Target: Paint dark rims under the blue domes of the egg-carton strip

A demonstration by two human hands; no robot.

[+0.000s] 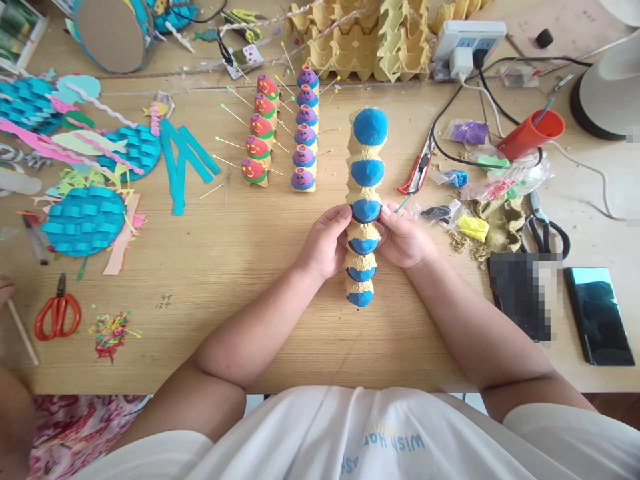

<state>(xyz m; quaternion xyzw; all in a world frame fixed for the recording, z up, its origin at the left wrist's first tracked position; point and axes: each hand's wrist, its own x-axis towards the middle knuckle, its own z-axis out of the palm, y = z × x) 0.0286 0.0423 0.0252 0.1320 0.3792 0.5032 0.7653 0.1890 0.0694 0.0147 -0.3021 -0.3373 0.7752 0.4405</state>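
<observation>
An egg carton strip (369, 175) with blue clay on its bumps lies lengthwise between my hands. Some of the lower bumps also have a dark rim along the edge of the blue. My left hand (325, 245) grips the strip's left side near the middle, thumb on top. On the opposite side, my right hand (407, 239) pinches it too, and a thin blue stick (403, 203) pokes out beside that thumb. Left of the strip stand a purple-and-blue carton caterpillar (304, 137) and a red-and-green one (260, 137), both with pin-like sticks.
To the right lie a red utility knife (419, 167), bagged clay such as a yellow piece (473, 227), black scissors (545, 230), a red cup (533, 133) and a phone (599, 317). Blue woven paper discs (85, 220) and red-handled scissors (57, 315) are left. Egg cartons (340, 37) sit behind. Another person's hand (6, 291) shows at far left.
</observation>
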